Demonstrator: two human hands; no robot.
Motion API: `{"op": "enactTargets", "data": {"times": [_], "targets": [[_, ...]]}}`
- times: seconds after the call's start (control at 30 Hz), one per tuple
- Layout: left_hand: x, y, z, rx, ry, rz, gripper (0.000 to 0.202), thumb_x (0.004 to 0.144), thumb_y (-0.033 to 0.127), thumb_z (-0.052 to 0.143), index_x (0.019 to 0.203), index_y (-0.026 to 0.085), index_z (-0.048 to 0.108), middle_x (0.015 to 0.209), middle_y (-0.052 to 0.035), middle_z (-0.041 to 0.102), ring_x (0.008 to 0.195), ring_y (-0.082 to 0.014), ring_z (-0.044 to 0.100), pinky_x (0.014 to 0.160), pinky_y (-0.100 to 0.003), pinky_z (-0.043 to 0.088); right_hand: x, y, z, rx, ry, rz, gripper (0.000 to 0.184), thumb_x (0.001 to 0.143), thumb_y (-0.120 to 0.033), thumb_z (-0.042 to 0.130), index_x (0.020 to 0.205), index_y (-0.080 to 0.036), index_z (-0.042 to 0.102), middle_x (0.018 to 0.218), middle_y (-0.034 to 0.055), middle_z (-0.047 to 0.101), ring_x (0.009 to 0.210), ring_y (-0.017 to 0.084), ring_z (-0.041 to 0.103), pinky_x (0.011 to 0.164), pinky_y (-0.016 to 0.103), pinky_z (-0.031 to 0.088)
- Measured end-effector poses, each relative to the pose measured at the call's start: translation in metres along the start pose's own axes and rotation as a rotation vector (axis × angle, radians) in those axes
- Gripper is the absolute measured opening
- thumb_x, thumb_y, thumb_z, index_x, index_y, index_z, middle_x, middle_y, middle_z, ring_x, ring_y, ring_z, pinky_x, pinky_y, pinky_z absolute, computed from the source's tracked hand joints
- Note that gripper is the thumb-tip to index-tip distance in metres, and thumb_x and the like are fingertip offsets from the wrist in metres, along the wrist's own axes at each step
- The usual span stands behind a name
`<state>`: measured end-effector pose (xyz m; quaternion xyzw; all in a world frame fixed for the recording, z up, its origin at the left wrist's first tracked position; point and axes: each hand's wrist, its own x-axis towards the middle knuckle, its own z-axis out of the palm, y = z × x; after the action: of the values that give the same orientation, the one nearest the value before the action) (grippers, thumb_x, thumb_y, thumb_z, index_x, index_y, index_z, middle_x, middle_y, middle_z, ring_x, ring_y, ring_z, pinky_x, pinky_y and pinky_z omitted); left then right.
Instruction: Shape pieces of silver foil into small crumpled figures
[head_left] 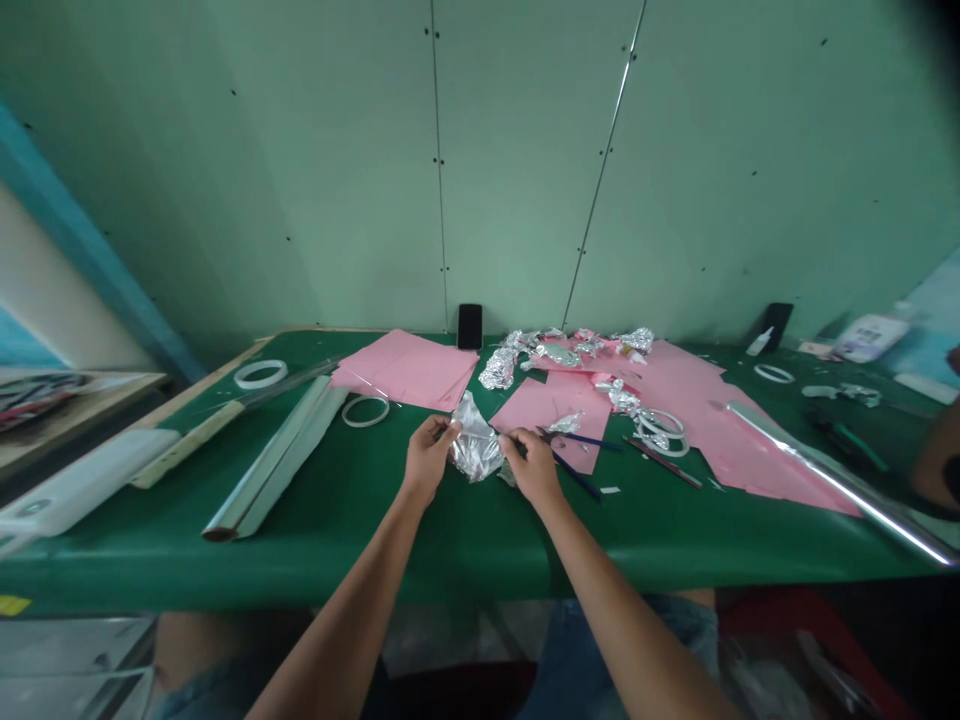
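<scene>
Between my two hands, just above the green tabletop, is a crinkled piece of aluminium foil (475,452). My left hand (433,455) pinches its left edge between thumb and fingers. On the other side, my right hand (534,462) is closed at the foil's right edge, thumb and fingertips together. Scissors (581,480) with dark blue handles lie just right of my right hand, partly over a pink sheet (517,404). A small foil scrap (566,423) rests on that sheet. Something greyish under my right hand is mostly hidden.
A foil roll (274,460), knife (191,440) and white cutting board (82,490) lie left. Pink paper (409,368) and a phone (470,327) are behind. Crumpled foil (499,368), white rings (664,430) and a second foil roll (832,480) lie right. Another person's arm (937,450) shows far right.
</scene>
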<state>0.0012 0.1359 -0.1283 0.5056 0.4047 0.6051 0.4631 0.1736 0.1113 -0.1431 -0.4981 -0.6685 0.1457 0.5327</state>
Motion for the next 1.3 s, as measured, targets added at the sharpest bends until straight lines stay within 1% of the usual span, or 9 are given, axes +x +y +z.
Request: {"op": "enactTargets", "data": {"times": [0.17, 0.33, 0.43, 0.6, 0.73, 0.93, 1.1, 1.2, 1.3], "targets": [[-0.001, 0.0, 0.001, -0.019, 0.027, -0.009, 0.028, 0.071, 0.039, 0.069, 0.068, 0.017, 0.052, 0.055, 0.0064, 0.045, 0.046, -0.0066, 0.039, 0.044, -0.019, 0.033, -0.002, 0.002, 0.0, 0.062, 0.024, 0.054, 0.028, 0.087, -0.04, 0.047, 0.072, -0.02, 0.06, 0.069, 0.0019, 0.064, 0.067, 0.018, 0.058, 0.065, 0.027, 0.043], [-0.001, -0.001, 0.001, -0.018, 0.046, -0.005, 0.028, 0.07, 0.038, 0.07, 0.068, 0.017, 0.053, 0.054, 0.0064, 0.046, 0.045, -0.0061, 0.039, 0.044, -0.019, 0.032, -0.004, 0.002, -0.002, 0.109, 0.067, 0.092, 0.035, 0.09, -0.044, 0.042, 0.066, -0.021, 0.055, 0.059, -0.001, 0.054, 0.061, 0.016, 0.051, 0.061, 0.026, 0.039], [0.0, -0.003, 0.0, -0.015, 0.04, 0.001, 0.028, 0.07, 0.04, 0.07, 0.07, 0.017, 0.054, 0.056, 0.0057, 0.048, 0.045, -0.0065, 0.04, 0.044, -0.019, 0.032, -0.003, 0.0, -0.003, 0.143, 0.031, 0.085, 0.035, 0.089, -0.046, 0.042, 0.071, -0.02, 0.058, 0.061, -0.0009, 0.054, 0.062, 0.016, 0.051, 0.06, 0.026, 0.039], [0.002, -0.006, -0.001, 0.014, 0.022, 0.026, 0.027, 0.073, 0.04, 0.069, 0.072, 0.016, 0.055, 0.054, 0.0064, 0.046, 0.045, -0.006, 0.038, 0.044, -0.019, 0.03, -0.002, -0.001, -0.001, 0.151, -0.076, 0.068, 0.025, 0.078, -0.041, 0.059, 0.065, -0.02, 0.056, 0.06, -0.0021, 0.053, 0.06, 0.015, 0.049, 0.059, 0.025, 0.038], [0.003, -0.008, -0.002, 0.042, 0.012, 0.034, 0.026, 0.076, 0.04, 0.066, 0.073, 0.017, 0.054, 0.053, 0.0068, 0.045, 0.044, -0.0063, 0.038, 0.044, -0.019, 0.029, -0.002, 0.001, 0.0, 0.155, -0.048, 0.08, 0.029, 0.081, -0.039, 0.053, 0.059, -0.02, 0.047, 0.056, -0.0034, 0.046, 0.057, 0.014, 0.044, 0.058, 0.025, 0.035], [0.003, -0.006, -0.004, 0.091, -0.1, -0.001, 0.028, 0.076, 0.043, 0.065, 0.08, 0.016, 0.06, 0.062, 0.0032, 0.054, 0.051, -0.0092, 0.047, 0.049, -0.021, 0.035, -0.002, 0.001, -0.001, 0.172, -0.045, 0.079, 0.026, 0.08, -0.036, 0.054, 0.06, -0.02, 0.053, 0.056, -0.0024, 0.051, 0.056, 0.015, 0.048, 0.056, 0.026, 0.037], [0.0, -0.009, -0.007, 0.192, -0.133, -0.001, 0.033, 0.079, 0.047, 0.062, 0.07, 0.016, 0.056, 0.055, 0.0043, 0.049, 0.047, -0.0081, 0.042, 0.047, -0.021, 0.031, -0.001, 0.0, -0.003, 0.222, -0.032, 0.065, 0.025, 0.084, -0.04, 0.052, 0.085, -0.02, 0.068, 0.091, 0.0065, 0.071, 0.087, 0.023, 0.063, 0.078, 0.032, 0.047], [0.0, -0.011, -0.006, 0.266, -0.245, 0.01, 0.032, 0.078, 0.045, 0.063, 0.07, 0.014, 0.06, 0.06, 0.0017, 0.055, 0.054, -0.01, 0.047, 0.051, -0.021, 0.033, 0.0, 0.001, -0.003, 0.27, -0.044, 0.07, 0.034, 0.088, -0.043, 0.046, 0.097, -0.02, 0.069, 0.101, 0.0077, 0.072, 0.095, 0.023, 0.065, 0.083, 0.033, 0.048], [0.0, -0.01, -0.003, 0.372, -0.391, 0.025, 0.03, 0.072, 0.039, 0.068, 0.061, 0.013, 0.06, 0.053, 0.003, 0.051, 0.052, -0.0095, 0.044, 0.05, -0.021, 0.029, 0.002, 0.001, -0.002, 0.267, -0.113, 0.083, 0.034, 0.082, -0.044, 0.055, 0.102, -0.02, 0.069, 0.093, 0.005, 0.073, 0.085, 0.022, 0.066, 0.075, 0.031, 0.05]]}}
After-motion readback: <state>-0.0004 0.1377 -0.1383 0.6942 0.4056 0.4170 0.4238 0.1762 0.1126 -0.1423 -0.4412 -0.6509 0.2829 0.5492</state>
